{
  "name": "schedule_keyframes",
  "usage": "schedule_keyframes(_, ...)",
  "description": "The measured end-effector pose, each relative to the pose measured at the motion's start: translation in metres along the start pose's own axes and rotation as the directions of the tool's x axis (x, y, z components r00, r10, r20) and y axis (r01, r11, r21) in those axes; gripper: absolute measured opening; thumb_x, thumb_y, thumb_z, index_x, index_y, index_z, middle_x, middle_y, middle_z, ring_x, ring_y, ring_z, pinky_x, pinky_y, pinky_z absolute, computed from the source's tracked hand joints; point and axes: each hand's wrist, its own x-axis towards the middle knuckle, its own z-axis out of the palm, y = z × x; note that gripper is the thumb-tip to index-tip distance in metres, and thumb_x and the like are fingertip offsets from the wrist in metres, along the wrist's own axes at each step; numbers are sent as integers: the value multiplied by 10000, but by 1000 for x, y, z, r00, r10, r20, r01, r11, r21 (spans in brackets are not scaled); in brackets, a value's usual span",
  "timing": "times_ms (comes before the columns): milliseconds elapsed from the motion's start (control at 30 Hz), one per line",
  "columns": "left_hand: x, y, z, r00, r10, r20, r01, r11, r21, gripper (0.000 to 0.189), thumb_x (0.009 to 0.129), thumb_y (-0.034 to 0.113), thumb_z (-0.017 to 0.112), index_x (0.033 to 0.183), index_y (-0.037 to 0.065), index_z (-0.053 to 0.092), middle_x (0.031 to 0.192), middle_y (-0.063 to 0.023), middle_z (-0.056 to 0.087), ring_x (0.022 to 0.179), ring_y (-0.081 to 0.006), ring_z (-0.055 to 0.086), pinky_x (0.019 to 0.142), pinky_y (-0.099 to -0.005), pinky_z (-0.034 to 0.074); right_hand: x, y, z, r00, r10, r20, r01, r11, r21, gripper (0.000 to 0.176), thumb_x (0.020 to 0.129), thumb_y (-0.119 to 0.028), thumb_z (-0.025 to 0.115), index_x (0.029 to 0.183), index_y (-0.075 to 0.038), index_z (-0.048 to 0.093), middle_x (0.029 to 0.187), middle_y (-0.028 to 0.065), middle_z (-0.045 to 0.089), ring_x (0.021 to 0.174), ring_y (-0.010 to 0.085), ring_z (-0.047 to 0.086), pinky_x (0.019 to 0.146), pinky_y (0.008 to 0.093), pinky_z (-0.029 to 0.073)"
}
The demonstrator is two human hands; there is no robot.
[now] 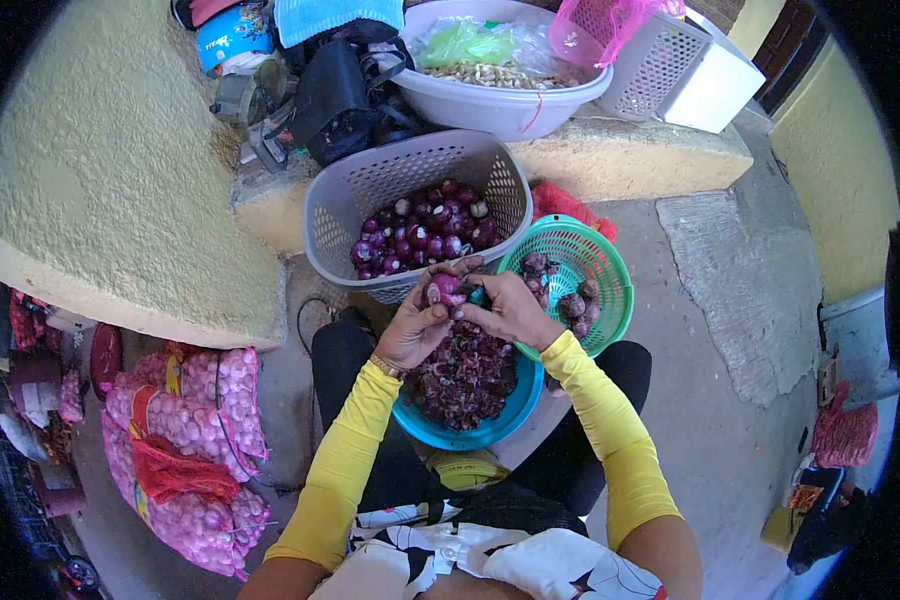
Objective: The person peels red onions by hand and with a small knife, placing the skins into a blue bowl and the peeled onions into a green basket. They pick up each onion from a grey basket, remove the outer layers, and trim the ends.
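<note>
A red onion (pixel 442 291) is held in my left hand (pixel 406 336), its fingers curled round it. My right hand (pixel 518 310) meets it from the other side, closed on a small dark-teal tool (pixel 478 297), mostly hidden by the fingers. Below both hands sits a blue basin (pixel 450 439) full of dry purple onion skins (pixel 465 385). Just beyond, a grey perforated basket (pixel 332 225) holds many shiny peeled red onions (pixel 425 230). At the right, a green plastic basket (pixel 622 310) contains several dull, unpeeled onions (pixel 580 305).
Pink net sacks of garlic or small onions (pixel 185 440) lie at the left. On the ledge ahead stand a white tub (pixel 510 115), a black bag (pixel 332 100) and a white perforated basket (pixel 655 75). A red net (pixel 570 205) lies behind the green basket.
</note>
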Motion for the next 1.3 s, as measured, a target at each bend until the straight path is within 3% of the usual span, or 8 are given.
schedule_keyframes(600, -1, 0, 14, 997, -71, -9, 70, 992, -102, 555, 893, 40, 643, 1384, 133, 402, 1483, -116, 357, 1345, -216, 403, 1082, -338, 427, -1, 6, -10, 979, -180, -96, 167, 977, -130, 381, 743, -343, 764, 850, -13, 605, 600, 188, 457, 557, 392, 496, 515, 397, 397)
schedule_keyframes(700, 1, 1, 18, 997, -72, -36, 69, 995, -69, 547, 891, 72, 657, 1374, 141, 409, 1487, -114, 354, 1348, -208, 399, 1063, -315, 431, 0, 6, -10, 997, -75, 16, 77, 980, -181, 433, 765, -374, 773, 991, -18, 676, 636, 189, 570, 577, 361, 594, 544, 403, 449)
schedule_keyframes(800, 6, 0, 13, 999, 19, -39, -15, 994, 107, 538, 889, 109, 669, 1362, 146, 415, 1494, -115, 350, 1357, -204, 387, 1054, -304, 418, 2, 1, -4, 999, -32, -18, 34, 992, 119, 408, 799, -328, 760, 1034, -8, 667, 696, 202, 600, 619, 325, 619, 584, 370, 462)
schedule_keyframes(867, 7, -2, 13, 998, 61, 7, -61, 983, 171, 519, 894, 117, 666, 1352, 143, 423, 1488, -113, 361, 1351, -201, 390, 1045, -309, 409, 0, 9, 3, 999, -46, -12, 47, 977, 210, 286, 878, -218, 695, 1002, 34, 646, 577, 124, 452, 576, 58, 416, 515, 300, 384)
schedule_keyframes(900, 6, -2, 12, 998, 58, 5, -59, 984, 171, 519, 894, 117, 666, 1352, 143, 423, 1488, -113, 361, 1351, -201, 390, 1045, -309, 409, 1, 8, 4, 999, -44, -13, 45, 976, 211, 286, 878, -218, 695, 1002, 34, 646, 577, 124, 452, 576, 58, 416, 515, 300, 384)
schedule_keyframes(967, 3, -3, 12, 999, 6, -54, -1, 996, 91, 528, 891, 106, 667, 1356, 144, 420, 1470, -114, 383, 1335, -214, 403, 1068, -336, 394, 5, 7, 8, 970, -190, -154, 220, 953, 209, 277, 869, -222, 696, 970, 31, 648, 565, 121, 443, 536, 79, 426, 502, 297, 381)
schedule_keyframes(1200, 1, -8, 9, 986, -14, -167, 17, 1000, 14, 561, 879, 105, 684, 1373, 157, 423, 1438, -121, 423, 1310, -201, 428, 1078, -338, 393, 1, 2, -4, 986, -150, -77, 147, 988, -44, 260, 830, -242, 719, 890, 2, 655, 543, 132, 457, 446, 222, 471, 481, 350, 393)
schedule_keyframes(1300, 6, -2, 22, 998, 55, 40, -56, 998, 40, 486, 930, 144, 630, 1373, 137, 429, 1423, -106, 437, 1301, -187, 437, 1068, -334, 402, -2, 3, -4, 960, -238, -146, 207, 958, -198, 276, 794, -274, 737, 874, -22, 659, 560, 161, 489, 488, 324, 536, 489, 386, 406)
